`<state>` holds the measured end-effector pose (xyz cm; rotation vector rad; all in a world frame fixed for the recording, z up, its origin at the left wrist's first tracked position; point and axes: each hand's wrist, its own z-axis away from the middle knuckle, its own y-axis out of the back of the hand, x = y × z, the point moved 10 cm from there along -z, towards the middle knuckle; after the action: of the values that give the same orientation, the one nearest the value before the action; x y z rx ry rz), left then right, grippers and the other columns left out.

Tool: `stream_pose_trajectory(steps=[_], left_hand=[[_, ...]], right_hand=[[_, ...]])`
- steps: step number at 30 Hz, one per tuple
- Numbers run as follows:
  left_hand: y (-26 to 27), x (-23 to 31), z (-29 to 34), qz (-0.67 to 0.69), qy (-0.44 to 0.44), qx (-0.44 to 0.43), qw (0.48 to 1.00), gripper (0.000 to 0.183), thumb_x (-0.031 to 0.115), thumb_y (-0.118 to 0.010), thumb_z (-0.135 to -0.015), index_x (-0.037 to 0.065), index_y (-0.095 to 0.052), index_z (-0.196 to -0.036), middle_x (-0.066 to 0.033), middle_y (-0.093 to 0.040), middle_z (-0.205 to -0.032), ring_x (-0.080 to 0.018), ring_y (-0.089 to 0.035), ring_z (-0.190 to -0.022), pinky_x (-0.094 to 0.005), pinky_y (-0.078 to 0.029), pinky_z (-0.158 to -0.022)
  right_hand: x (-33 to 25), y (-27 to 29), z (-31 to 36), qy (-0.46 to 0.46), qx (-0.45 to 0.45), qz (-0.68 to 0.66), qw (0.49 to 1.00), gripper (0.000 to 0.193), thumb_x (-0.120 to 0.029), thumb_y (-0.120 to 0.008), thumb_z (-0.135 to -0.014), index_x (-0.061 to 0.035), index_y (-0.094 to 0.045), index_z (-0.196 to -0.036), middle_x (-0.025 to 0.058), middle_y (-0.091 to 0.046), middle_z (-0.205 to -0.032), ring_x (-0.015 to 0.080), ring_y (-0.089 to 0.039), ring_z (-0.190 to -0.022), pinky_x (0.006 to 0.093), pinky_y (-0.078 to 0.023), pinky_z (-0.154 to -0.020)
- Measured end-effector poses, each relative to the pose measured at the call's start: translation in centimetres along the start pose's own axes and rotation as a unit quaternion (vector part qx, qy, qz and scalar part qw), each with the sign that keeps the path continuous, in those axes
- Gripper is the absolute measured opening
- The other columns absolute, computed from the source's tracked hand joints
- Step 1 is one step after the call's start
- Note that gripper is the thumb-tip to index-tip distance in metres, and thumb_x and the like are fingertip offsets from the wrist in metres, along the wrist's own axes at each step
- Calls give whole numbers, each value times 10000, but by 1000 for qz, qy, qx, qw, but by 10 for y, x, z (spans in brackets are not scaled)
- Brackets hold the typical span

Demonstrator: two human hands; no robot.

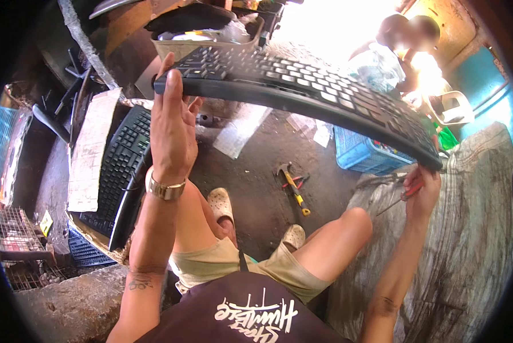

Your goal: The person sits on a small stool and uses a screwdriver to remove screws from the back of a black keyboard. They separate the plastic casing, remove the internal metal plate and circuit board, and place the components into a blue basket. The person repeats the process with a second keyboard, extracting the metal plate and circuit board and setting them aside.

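Note:
A black keyboard (pixel 319 106) is raised in front of me, tilted down toward the right, keys partly washed out by glare. My left hand (pixel 173 134) grips its left end, thumb on the near edge. At the lower right end, my right hand (pixel 425 191) supports the keyboard while its fingers close round a red-handled screwdriver (pixel 412 191), the shaft pointing down and left. On the ground between my feet and the keyboard lie a hammer (pixel 295 194) with a yellow and black handle and red-handled pliers (pixel 304 180).
Left of me, a cardboard box (pixel 90 160) holds another black keyboard (pixel 125 154). A blue plastic crate (pixel 351 154) stands beyond my right knee, beside a grey sheet (pixel 468 228). A filled container (pixel 211 48) sits at the back. People (pixel 391 63) are at the far right near a white chair (pixel 459 108).

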<state>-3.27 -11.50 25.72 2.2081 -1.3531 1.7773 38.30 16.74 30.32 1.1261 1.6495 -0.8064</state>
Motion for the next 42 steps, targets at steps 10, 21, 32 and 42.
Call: stream_pose_trajectory(steps=[10, 21, 32, 42], left_hand=[[2, 6, 0, -103, -21, 64, 992, 611, 508, -459, -1099, 115, -426, -1565, -130, -555, -1522, -189, -541, -1376, -387, -399, -1175], [59, -142, 34, 120, 189, 228, 948, 382, 516, -597, -979, 159, -653, -1102, -35, -685, -1014, -202, -659, -963, -360, -525, -852], [216, -444, 274, -269, 451, 330, 784, 785, 538, -591, -966, -121, -546, -1388, -293, -571, -1440, -425, -539, -1340, -458, -414, -1120], [21, -304, 158, -393, 70, -82, 913, 465, 365, -667, -998, 29, -633, -1319, -238, -679, -1252, -387, -633, -1193, -438, -479, -1021]], right_hand=[[-25, 10, 12, 59, 29, 5, 998, 671, -135, -579, -1058, -120, -262, -1650, 122, -656, -1325, 112, -695, -744, 174, -438, -421], [-84, -42, 39, 145, 113, 201, 962, 614, -204, -660, -1032, -103, -425, -1590, 157, -640, -1398, 104, -692, -712, 180, -431, -510], [164, -165, 78, 39, -142, 505, 850, 883, -73, -690, -854, -295, -314, -1620, 190, -312, -1659, 470, -709, -973, 528, -604, -792], [172, -160, 69, 74, -163, 472, 864, 833, -104, -712, -886, -277, -354, -1618, 177, -407, -1623, 428, -677, -1116, 489, -600, -849]])
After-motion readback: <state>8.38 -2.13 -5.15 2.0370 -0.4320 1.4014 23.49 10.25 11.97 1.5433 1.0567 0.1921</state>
